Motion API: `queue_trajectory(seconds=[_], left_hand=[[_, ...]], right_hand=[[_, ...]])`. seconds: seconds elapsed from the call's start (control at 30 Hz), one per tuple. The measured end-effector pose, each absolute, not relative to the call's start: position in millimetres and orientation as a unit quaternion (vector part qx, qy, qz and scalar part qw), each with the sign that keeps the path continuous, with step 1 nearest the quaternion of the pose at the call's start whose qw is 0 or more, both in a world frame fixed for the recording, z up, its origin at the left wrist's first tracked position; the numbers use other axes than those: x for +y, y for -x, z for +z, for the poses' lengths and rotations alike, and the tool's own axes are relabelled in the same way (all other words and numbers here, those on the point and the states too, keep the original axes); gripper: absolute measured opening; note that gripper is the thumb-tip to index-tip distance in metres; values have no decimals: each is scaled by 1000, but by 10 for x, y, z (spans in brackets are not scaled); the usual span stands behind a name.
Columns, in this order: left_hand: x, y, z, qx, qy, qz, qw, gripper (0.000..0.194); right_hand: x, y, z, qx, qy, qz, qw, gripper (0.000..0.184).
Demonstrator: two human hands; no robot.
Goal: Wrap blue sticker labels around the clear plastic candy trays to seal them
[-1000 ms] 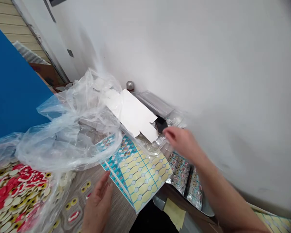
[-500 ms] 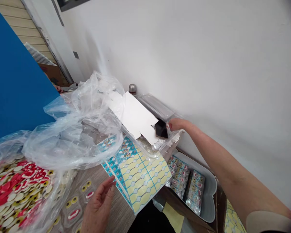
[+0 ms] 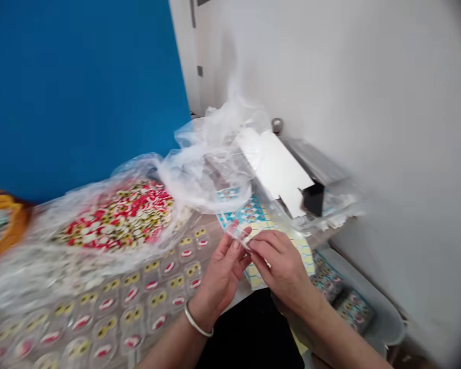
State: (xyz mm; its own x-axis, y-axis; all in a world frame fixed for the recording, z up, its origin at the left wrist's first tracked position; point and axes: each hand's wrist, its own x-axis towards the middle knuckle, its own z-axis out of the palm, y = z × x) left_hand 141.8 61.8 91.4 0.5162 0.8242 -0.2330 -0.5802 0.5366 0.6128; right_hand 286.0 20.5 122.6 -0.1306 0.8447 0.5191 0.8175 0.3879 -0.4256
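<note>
My left hand (image 3: 219, 274) and my right hand (image 3: 280, 266) meet in front of me, fingertips pinched together on a small clear plastic piece (image 3: 240, 234). They hover over a teal and yellow sticker sheet (image 3: 261, 225) at the table's near edge. Left of my hands lie rows of clear blister shells (image 3: 138, 302) with yellow-eyed, red-mouthed pieces inside. A silver bangle sits on my left wrist.
A big clear plastic bag (image 3: 115, 215) holds a heap of red, yellow and white pieces. Behind the sheet stand a white card (image 3: 276, 169), a dark phone (image 3: 313, 199) and clear trays. A grey bin (image 3: 384, 320) of packs sits low on the right. A blue panel (image 3: 80, 77) stands behind.
My right hand pulled back from the phone by the wall and joined my left hand over the sticker sheet. Both now pinch a small clear piece. The view swung to the left.
</note>
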Motion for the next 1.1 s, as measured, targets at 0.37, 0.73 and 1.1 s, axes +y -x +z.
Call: queue_trajectory(seconds=[0.37, 0.73, 1.1], left_hand=[[616, -453, 693, 315, -277, 436, 797, 65], [595, -374, 675, 341, -365, 349, 793, 59], [714, -199, 476, 336, -179, 401, 833, 51]], right_hand=[[300, -1986, 916, -653, 524, 339, 429, 10], [320, -2045, 827, -471, 476, 584, 458, 22], [465, -2204, 649, -552, 644, 374, 376, 11]])
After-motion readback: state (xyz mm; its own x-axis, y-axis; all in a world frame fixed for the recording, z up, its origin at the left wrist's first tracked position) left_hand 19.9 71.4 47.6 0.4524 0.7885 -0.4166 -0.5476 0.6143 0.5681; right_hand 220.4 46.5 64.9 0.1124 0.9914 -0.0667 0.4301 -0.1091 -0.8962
